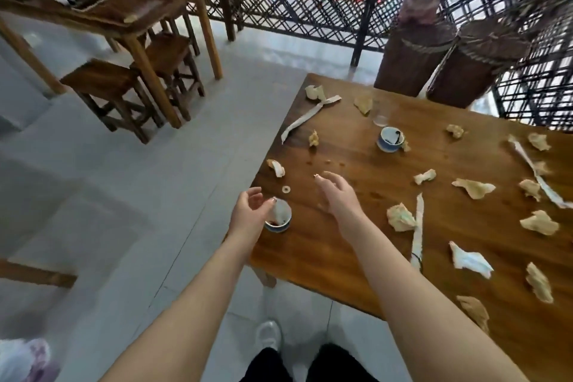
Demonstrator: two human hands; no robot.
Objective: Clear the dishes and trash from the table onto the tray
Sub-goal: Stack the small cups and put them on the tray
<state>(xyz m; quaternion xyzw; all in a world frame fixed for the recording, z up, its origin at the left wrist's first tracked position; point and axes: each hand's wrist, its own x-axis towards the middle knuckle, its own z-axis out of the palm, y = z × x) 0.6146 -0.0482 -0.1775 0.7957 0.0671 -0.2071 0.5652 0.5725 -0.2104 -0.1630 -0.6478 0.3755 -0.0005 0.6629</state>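
Two cups left to clear, plus plenty of paper. Near cup (278,220) at the left edge of the counter (310,257), tissue (280,211) stuffed inside and dark dregs at the bottom; far cup (390,139) further in, just beside a small glass (380,118). Crumpled scraps (474,187) and long strips (417,226) scattered from near right to far left; a small ring (285,189) just beyond the near cup. No tray in view. Left hand (248,211) hanging at the counter's left edge, fingers curled, one fingertip at the tissue; cannot tell whether pinching it or only touching. Right hand (338,195) hovering over bare wood just right of the near cup, fingers loosely spread, holding nothing. Judged to be at the pick-up stage, early on, with nearly everything yet on the counter. Next, probably: take hold of the near cup by its rim or wall, keep it upright to hold the dregs in, and gather nearby scraps with the free hand. Then find the tray, likely off to one side, before carrying anything across.
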